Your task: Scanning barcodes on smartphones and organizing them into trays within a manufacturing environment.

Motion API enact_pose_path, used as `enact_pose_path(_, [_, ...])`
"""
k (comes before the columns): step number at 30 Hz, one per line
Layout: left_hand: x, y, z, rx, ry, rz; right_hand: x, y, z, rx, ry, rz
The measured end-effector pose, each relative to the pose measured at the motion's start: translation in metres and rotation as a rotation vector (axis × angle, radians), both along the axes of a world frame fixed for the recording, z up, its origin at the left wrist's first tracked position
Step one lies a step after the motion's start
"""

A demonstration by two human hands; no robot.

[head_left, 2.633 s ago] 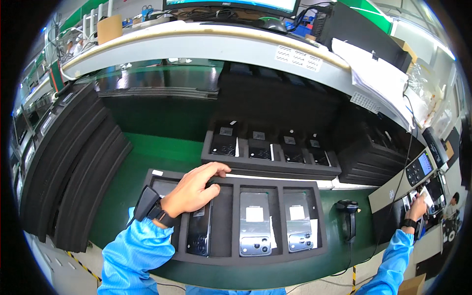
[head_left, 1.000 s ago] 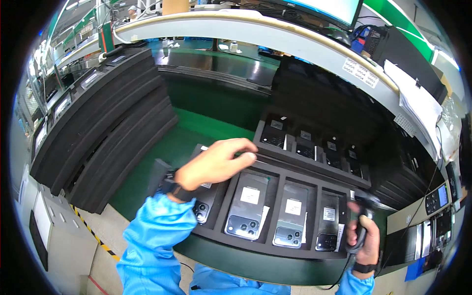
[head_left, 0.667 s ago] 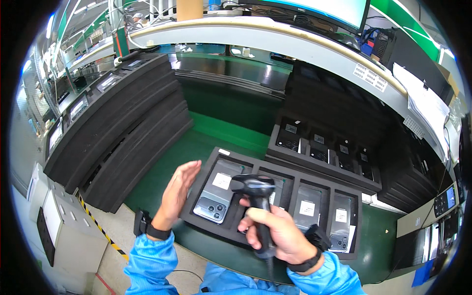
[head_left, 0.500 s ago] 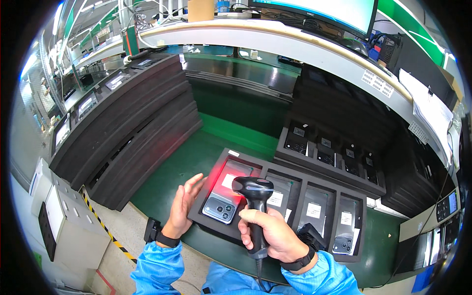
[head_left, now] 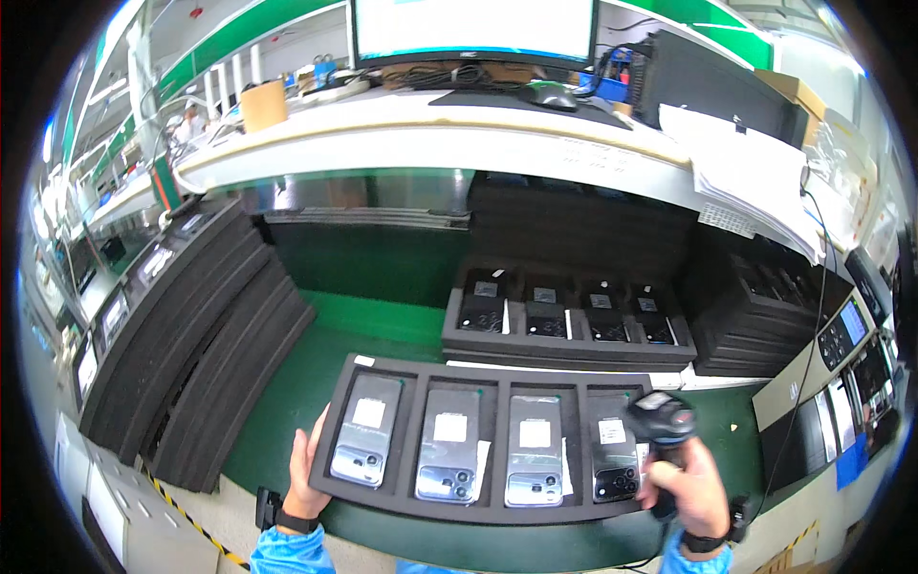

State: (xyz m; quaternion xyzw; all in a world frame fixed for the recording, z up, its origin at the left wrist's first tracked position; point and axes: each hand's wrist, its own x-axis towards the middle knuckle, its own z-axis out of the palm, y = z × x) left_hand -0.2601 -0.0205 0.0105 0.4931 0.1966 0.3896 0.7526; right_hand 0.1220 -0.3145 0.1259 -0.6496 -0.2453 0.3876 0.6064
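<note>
My right hand (head_left: 696, 486) is wrapped round the handle of a black barcode scanner (head_left: 660, 417), its head over the right end of a black foam tray (head_left: 430, 510). Several phones lie in the tray, one per compartment, with camera ends toward me and white labels on them. The leftmost phone (head_left: 361, 461) is silvery blue, and the rightmost phone (head_left: 615, 481) is dark and partly behind the scanner. At the tray's left edge, my left hand (head_left: 308, 474) rests with fingers stretched along the side, holding nothing.
Behind the tray stands another foam tray (head_left: 564, 347) of dark devices. Tall stacks of foam trays (head_left: 182, 354) rise at the left, more (head_left: 755, 316) at the right. A shelf carries a monitor (head_left: 473, 33) and mouse (head_left: 548, 96). A machine with a small screen (head_left: 841, 335) stands far right.
The scanner has moved from over the leftmost phone to the tray's right end, and its red glow no longer shows. My left hand remains by the tray's left edge. The view has shifted.
</note>
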Motion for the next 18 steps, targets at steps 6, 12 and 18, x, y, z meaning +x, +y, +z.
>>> enact_pose_path(6, [0.012, -0.011, -0.013, -0.032, 0.024, 0.000, 0.094, -0.098, -0.059, -0.235, -0.411, -0.591])
enact_pose_path(12, [0.056, -0.023, -0.029, 0.023, 0.078, 0.041, 0.139, -0.105, -0.096, -0.407, -0.442, -0.643])
enact_pose_path(18, [0.048, -0.031, -0.027, -0.320, -0.100, -0.094, 0.161, -0.076, -0.104, -0.619, -0.647, -0.612])
